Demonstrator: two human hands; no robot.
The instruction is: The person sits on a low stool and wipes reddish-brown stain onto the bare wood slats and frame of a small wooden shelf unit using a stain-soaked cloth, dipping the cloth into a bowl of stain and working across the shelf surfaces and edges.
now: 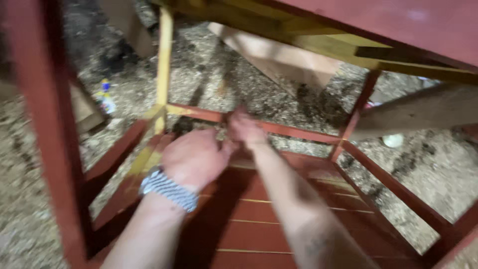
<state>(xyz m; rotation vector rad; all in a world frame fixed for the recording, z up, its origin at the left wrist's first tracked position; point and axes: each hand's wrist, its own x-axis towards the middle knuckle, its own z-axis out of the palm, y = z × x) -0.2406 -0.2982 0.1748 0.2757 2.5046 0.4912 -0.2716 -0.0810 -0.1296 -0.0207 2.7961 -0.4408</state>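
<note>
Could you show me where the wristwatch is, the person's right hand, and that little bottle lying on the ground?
wristwatch [168, 190], head view, on the metal band across the left wrist
right hand [246, 130], head view, on the back of the hand
little bottle [106, 101], head view, on its pale body

A red-painted wooden frame [279, 130] — thin rails and posts joined into an open box — stands over speckled ground. Its rear crossbar runs level, just where both hands meet. Below lies a slatted red panel [259, 224] — boards side by side, with pale seams between them.
</note>
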